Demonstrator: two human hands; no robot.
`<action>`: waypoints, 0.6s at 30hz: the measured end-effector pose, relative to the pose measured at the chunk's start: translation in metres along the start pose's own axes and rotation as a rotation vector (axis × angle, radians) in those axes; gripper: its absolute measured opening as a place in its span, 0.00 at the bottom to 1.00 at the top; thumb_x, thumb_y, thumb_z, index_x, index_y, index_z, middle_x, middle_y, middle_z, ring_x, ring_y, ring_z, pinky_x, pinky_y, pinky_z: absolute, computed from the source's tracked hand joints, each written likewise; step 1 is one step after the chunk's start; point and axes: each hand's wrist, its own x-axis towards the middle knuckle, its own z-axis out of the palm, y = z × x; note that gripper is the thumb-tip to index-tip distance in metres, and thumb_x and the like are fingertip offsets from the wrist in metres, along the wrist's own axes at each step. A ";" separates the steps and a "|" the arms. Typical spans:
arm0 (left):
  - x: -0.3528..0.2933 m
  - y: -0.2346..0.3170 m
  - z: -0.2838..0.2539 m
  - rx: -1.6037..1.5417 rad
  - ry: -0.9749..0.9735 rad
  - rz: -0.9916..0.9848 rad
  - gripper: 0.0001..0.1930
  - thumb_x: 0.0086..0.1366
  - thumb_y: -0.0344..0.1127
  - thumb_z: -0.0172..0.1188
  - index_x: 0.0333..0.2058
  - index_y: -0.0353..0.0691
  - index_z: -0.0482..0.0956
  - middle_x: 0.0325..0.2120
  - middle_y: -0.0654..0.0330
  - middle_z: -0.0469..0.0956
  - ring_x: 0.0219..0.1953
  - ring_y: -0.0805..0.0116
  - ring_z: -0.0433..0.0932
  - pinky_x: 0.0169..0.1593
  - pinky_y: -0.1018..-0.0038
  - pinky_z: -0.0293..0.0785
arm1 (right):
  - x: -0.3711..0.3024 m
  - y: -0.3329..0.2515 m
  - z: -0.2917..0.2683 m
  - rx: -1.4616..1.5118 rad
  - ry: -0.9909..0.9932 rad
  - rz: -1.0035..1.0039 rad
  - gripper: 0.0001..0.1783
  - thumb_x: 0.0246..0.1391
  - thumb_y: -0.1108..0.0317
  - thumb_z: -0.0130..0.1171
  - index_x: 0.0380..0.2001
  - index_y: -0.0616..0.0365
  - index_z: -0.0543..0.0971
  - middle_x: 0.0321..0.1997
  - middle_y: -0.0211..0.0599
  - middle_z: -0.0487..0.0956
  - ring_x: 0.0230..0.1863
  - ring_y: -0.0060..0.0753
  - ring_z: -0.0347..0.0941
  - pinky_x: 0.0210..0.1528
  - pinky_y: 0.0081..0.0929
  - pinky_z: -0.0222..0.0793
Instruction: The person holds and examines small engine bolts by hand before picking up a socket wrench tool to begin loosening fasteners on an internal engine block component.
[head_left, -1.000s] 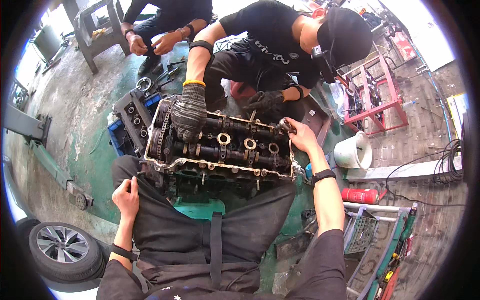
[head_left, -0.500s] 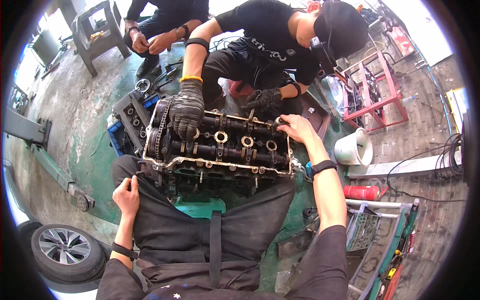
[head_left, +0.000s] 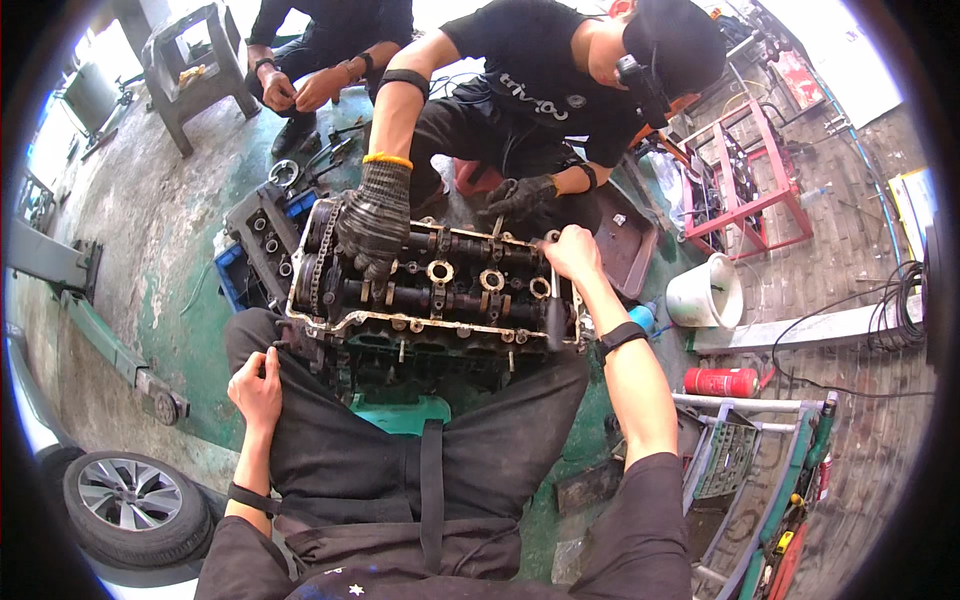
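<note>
An open engine cylinder head (head_left: 465, 326) lies in front of my knees, its camshafts (head_left: 455, 300) and timing chain (head_left: 318, 262) exposed. My right hand (head_left: 574, 252) is closed at its far right corner, on what looks like a ratchet wrench (head_left: 556, 322) whose dark handle points toward me. Beside my left knee, my left hand (head_left: 256, 392) is closed with thumb and finger pinched; what they hold, if anything, I cannot make out. A co-worker's gloved hand (head_left: 374, 230) rests on the engine's left part. Their other gloved hand (head_left: 522, 194) is at the far edge by a thin metal tool.
A blue crate (head_left: 232, 280) with a metal engine cover (head_left: 264, 235) sits left of the engine. To the right are a white bucket (head_left: 705, 292), a red fire extinguisher (head_left: 722, 382) and a red metal frame (head_left: 745, 190). A wheel (head_left: 135, 505) is at lower left.
My right hand has shifted slightly left, and the wrench handle now shows below it across the engine's right end. The co-worker leans a little left. My left hand has hardly moved.
</note>
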 end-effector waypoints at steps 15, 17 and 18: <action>0.002 0.003 -0.005 -0.031 -0.016 -0.046 0.16 0.61 0.42 0.60 0.20 0.38 0.74 0.14 0.49 0.71 0.18 0.50 0.73 0.24 0.63 0.64 | 0.002 0.003 -0.004 -0.051 -0.045 0.039 0.23 0.42 0.54 0.62 0.34 0.64 0.81 0.39 0.57 0.80 0.44 0.53 0.77 0.48 0.41 0.71; 0.003 0.000 -0.002 -0.057 0.015 -0.032 0.16 0.61 0.42 0.60 0.20 0.37 0.74 0.14 0.49 0.70 0.18 0.50 0.72 0.23 0.63 0.63 | 0.004 0.013 -0.014 -0.005 -0.081 -0.040 0.27 0.41 0.52 0.62 0.39 0.64 0.80 0.41 0.56 0.79 0.47 0.51 0.76 0.50 0.39 0.70; 0.003 -0.002 -0.002 -0.075 0.035 -0.018 0.17 0.61 0.43 0.59 0.20 0.37 0.74 0.14 0.49 0.70 0.17 0.50 0.72 0.23 0.64 0.63 | 0.007 0.017 -0.014 -0.005 -0.084 -0.072 0.28 0.41 0.54 0.62 0.42 0.65 0.79 0.42 0.56 0.79 0.48 0.51 0.76 0.52 0.39 0.69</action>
